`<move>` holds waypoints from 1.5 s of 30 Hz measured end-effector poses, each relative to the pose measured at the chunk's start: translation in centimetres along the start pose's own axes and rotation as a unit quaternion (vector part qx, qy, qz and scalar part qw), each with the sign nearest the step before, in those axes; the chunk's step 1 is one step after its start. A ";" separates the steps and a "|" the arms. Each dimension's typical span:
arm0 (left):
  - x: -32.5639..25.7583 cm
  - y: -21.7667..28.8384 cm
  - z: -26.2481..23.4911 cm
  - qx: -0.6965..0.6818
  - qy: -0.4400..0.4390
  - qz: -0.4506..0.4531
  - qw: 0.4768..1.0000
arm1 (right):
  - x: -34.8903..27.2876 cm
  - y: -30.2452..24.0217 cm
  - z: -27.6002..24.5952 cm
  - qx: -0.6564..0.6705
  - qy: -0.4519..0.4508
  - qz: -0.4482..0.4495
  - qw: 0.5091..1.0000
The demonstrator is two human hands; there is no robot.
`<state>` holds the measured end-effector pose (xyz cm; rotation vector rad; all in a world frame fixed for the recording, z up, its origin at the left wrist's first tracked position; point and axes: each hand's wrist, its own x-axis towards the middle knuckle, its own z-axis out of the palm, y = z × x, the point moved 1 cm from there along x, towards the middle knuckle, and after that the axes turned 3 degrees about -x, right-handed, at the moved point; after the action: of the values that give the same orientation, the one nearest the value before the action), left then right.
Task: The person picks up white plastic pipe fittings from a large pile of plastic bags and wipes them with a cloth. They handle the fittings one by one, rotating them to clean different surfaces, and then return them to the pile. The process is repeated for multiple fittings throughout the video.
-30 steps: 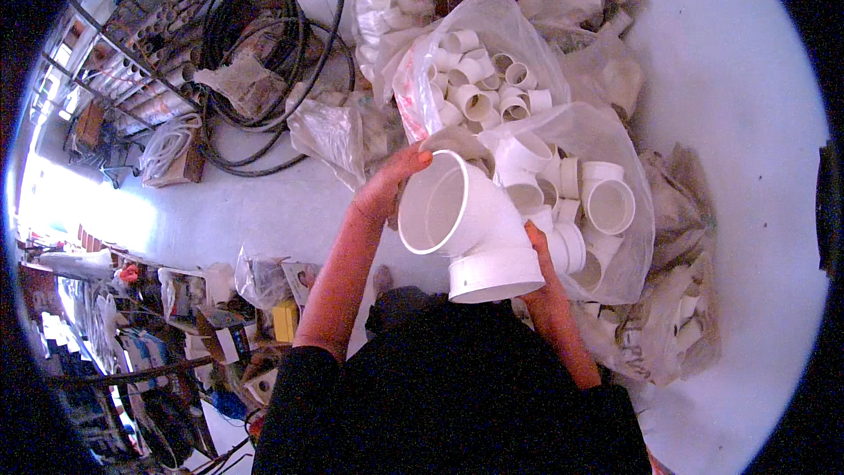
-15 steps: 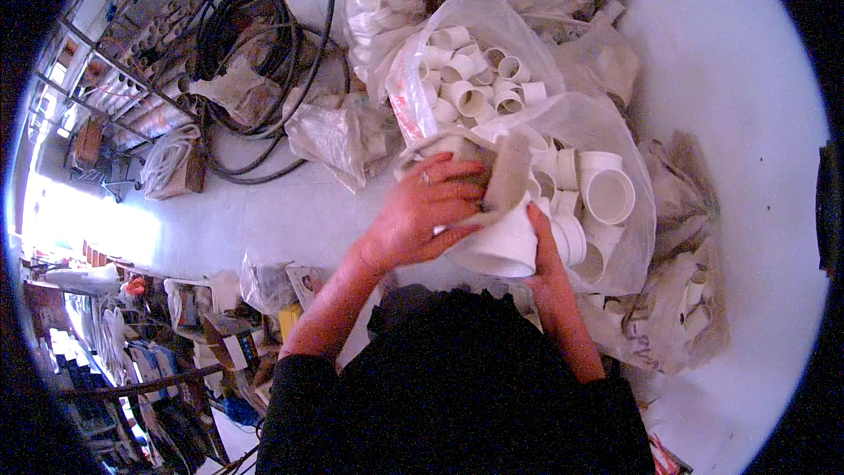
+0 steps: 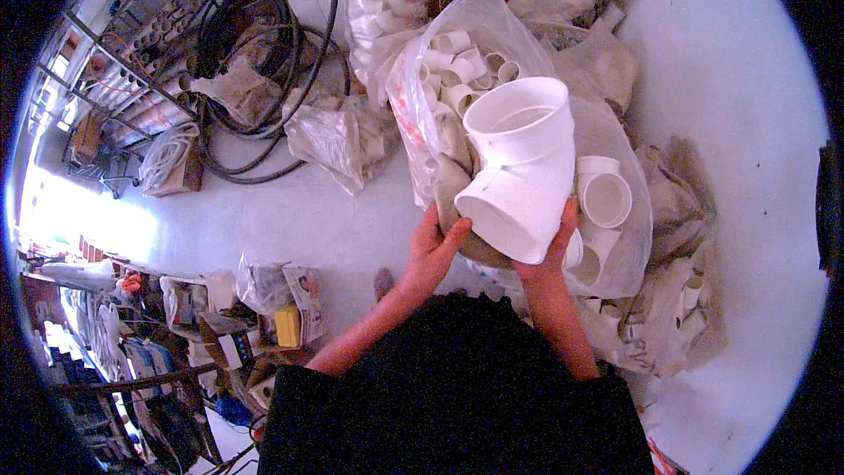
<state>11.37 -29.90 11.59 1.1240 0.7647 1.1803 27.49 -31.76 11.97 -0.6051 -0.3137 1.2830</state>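
Note:
A large white plastic pipe elbow [image 3: 519, 171] is held up before me, one round opening facing up and away, the other facing down toward me. My right hand [image 3: 549, 251] is closed around its lower right side. On the other side my left hand [image 3: 435, 246] is closed on a grey-beige cloth [image 3: 450, 185], its thumb close to the elbow's lower rim. Part of the cloth is hidden behind the elbow. Beneath lies an open clear plastic bag [image 3: 409, 97] of small white pipe fittings [image 3: 457, 70]. Larger white fittings [image 3: 607, 198] fill another clear bag at the right.
Coiled black hose [image 3: 251, 132] lies at the far left beside a metal rack [image 3: 132, 66] of pipes. More dusty bags [image 3: 673, 185] of fittings surround the open ones. Near left, a shelf holds packages and a yellow box [image 3: 287, 325]. Pale floor [image 3: 738, 123] stretches along the right.
The elbow has been lifted and turned, so both openings show. My left hand has come down from over it to its lower left side, bringing the cloth along.

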 end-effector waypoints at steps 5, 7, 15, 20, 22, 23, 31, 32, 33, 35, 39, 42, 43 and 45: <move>0.8 -5.3 -3.2 0.125 0.053 0.012 0.991 | -0.3 0.4 -0.6 -0.190 -0.038 0.014 0.981; 0.9 -5.0 -3.7 0.132 0.092 0.018 0.987 | -0.1 -0.4 -0.4 -0.280 -0.065 -0.021 0.958; 3.2 2.0 -6.5 0.367 0.034 0.096 0.925 | -1.5 -7.0 5.1 -0.693 -0.109 -0.352 0.620; 4.0 1.8 -7.7 0.390 -0.022 0.157 0.907 | -1.2 -8.8 5.3 -0.789 -0.224 -0.338 0.462; 4.4 2.3 -7.5 0.371 -0.048 0.086 0.923 | -1.2 -8.5 4.2 -0.769 -0.229 -0.324 0.501; 4.5 2.6 -7.3 0.361 -0.061 0.051 0.929 | -1.3 -8.2 3.7 -0.759 -0.231 -0.317 0.520; 2.8 -1.7 -6.5 -0.268 0.072 -0.230 0.933 | -1.8 -4.8 2.3 -0.704 -0.076 -0.362 0.607; 2.4 -1.9 -5.9 -0.313 0.082 -0.219 0.921 | -1.8 -4.5 2.5 -0.704 -0.060 -0.365 0.607; 2.0 -2.1 -5.6 -0.319 0.089 -0.200 0.922 | -1.9 -4.1 2.8 -0.708 -0.056 -0.372 0.598; 1.4 -2.2 -4.6 -0.331 0.103 -0.163 0.924 | -2.0 -3.4 3.2 -0.717 -0.048 -0.386 0.579; -0.1 -0.8 -3.2 -0.130 0.105 -0.099 0.981 | -2.0 -1.9 2.8 -0.722 -0.025 -0.325 0.610; -0.9 -0.3 -2.1 0.184 0.077 0.046 0.979 | -2.0 -1.4 3.3 -0.734 -0.036 -0.349 0.581; -1.0 0.0 -1.8 0.287 0.062 0.107 0.950 | -2.1 -1.3 3.4 -0.731 -0.041 -0.345 0.588; -0.8 0.6 -2.0 0.412 0.013 0.188 0.892 | -2.4 -1.1 3.6 -0.728 -0.068 -0.352 0.584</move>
<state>9.18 -30.16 11.49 2.0342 1.1541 1.2092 25.80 -33.34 15.82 -1.5335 -1.6425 -0.0152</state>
